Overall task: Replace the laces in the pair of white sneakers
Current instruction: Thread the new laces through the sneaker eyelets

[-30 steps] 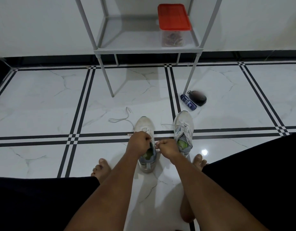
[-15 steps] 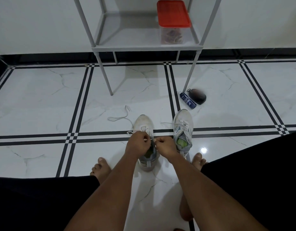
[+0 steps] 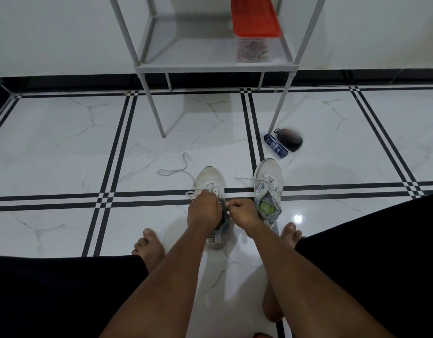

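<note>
Roughly midway, by the look of it: both hands work over the near sneaker (image 3: 211, 184), the one standing just left of its mate. The left hand (image 3: 203, 211) has its fingers curled down onto the lace (image 3: 213, 189) at the upper eyelets, and the right hand (image 3: 243, 213) is curled too, apparently pinching a lace end where the two hands nearly meet over the shoe's tongue; exactly what each fingertip holds is hidden by the knuckles. A lace already crosses the lower eyelets of this shoe, so its lacing seems partly done, though whether it is the old lace or the new one cannot be told. The other sneaker (image 3: 268, 189), just right of the first, carries a loosened lace with one end trailing on the floor toward the first shoe, and looks not yet dealt with. A loose lace (image 3: 174, 170) lies on the tiles just beyond and left of the near sneaker, probably one already pulled out.
</note>
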`<state>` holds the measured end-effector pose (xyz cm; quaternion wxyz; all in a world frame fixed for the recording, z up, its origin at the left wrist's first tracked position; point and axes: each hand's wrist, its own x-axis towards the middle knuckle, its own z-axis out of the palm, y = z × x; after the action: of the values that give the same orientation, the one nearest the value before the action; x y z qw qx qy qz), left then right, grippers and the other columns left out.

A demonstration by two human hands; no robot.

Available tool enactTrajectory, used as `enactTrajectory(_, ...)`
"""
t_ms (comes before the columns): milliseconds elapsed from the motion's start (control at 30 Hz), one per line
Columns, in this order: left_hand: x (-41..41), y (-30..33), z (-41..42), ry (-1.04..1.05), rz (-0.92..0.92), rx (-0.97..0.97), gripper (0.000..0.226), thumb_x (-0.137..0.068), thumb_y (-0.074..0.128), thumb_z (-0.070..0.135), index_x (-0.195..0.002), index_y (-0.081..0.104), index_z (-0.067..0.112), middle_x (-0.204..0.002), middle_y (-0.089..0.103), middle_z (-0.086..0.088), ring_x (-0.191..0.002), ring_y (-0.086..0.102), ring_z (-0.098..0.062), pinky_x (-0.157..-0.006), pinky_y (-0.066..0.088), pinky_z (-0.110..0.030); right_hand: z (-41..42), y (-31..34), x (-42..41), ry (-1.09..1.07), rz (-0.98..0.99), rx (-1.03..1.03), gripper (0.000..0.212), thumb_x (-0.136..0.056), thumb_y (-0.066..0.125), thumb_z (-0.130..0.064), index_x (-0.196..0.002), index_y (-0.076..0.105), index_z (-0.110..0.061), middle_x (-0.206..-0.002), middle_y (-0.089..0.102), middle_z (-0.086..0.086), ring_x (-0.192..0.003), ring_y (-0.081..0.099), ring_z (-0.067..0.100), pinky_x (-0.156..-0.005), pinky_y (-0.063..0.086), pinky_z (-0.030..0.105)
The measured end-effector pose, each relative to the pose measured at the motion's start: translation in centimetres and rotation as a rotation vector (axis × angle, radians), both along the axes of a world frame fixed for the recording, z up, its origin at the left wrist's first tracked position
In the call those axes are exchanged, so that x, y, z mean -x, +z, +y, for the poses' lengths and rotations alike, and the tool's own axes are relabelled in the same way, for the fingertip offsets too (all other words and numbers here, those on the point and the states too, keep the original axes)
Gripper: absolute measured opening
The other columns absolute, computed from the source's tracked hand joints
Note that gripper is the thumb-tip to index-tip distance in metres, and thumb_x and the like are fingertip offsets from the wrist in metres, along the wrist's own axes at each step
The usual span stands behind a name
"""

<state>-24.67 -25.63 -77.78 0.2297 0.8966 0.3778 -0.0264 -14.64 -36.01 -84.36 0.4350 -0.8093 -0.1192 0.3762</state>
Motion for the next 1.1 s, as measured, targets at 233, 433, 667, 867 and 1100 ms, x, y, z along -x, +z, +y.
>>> enactTrajectory(233, -0.2, 0.2, -0.1, -0.095, 0.065, -0.116, 0.029, -0.100, 0.050, 0.033, -0.098, 0.069, 0.011, -0.106, 0.063, -0.009, -0.092, 0.067, -0.032, -0.075, 0.050, -0.040, -0.3, 2.7, 0.1, 0.175, -0.209, 0.068, 0.032, -0.097, 0.064, -0.035, -0.080, 0.079, -0.013, -0.075, 0.075, 0.007, -0.071, 0.070, 0.023, -0.067, 0.054, 0.034)
enactTrajectory(433, -0.4, 0.4, -0.4, -0.151, 0.147, -0.250, 0.026, -0.100, 0.045, 0.031, -0.100, 0.070, 0.021, -0.109, 0.063, -0.001, -0.107, 0.058, -0.025, -0.098, 0.036, -0.047, 0.0, 3.5, 0.2, 0.148, -0.159, 0.077, 0.040, -0.096, 0.064, -0.037, -0.075, 0.072, -0.004, -0.062, 0.066, 0.002, -0.059, 0.058, 0.020, -0.063, 0.047, 0.036)
enactTrajectory(667, 0.8, 0.0, -0.4, 0.019, 0.046, -0.211, 0.022, -0.097, 0.060, 0.038, -0.114, 0.066, 0.025, -0.119, 0.053, -0.005, -0.111, 0.052, -0.029, -0.089, 0.044, -0.043, 1.3, 4.4, 0.2, -0.217, 0.307, -0.023, 0.026, -0.097, 0.078, -0.031, -0.097, 0.082, -0.005, -0.087, 0.078, 0.006, -0.071, 0.064, 0.017, -0.050, 0.046, 0.019)
enactTrajectory(867, 2.9, -1.0, 0.1, 0.257, 0.079, 0.030, 0.055, -0.091, 0.062, 0.069, -0.105, 0.061, 0.016, -0.107, 0.064, -0.006, -0.096, 0.066, -0.029, -0.072, 0.048, -0.037, 1.9, 4.4, -0.2, -0.019, 0.072, 0.105, 0.043, -0.096, 0.075, -0.029, -0.064, 0.066, -0.002, -0.064, 0.056, 0.005, -0.065, 0.053, 0.021, -0.064, 0.043, 0.032)
enactTrajectory(1100, 4.2, -1.9, 0.0, 0.217, -0.063, 0.127, 0.040, -0.088, 0.074, 0.028, -0.120, 0.054, 0.015, -0.120, 0.059, -0.010, -0.103, 0.065, -0.039, -0.081, 0.054, -0.047, 2.5, 7.6, -1.8, 0.272, -0.257, 0.303, 0.031, -0.102, 0.063, -0.024, -0.079, 0.069, -0.005, -0.085, 0.072, 0.011, -0.086, 0.070, 0.031, -0.077, 0.053, 0.035)
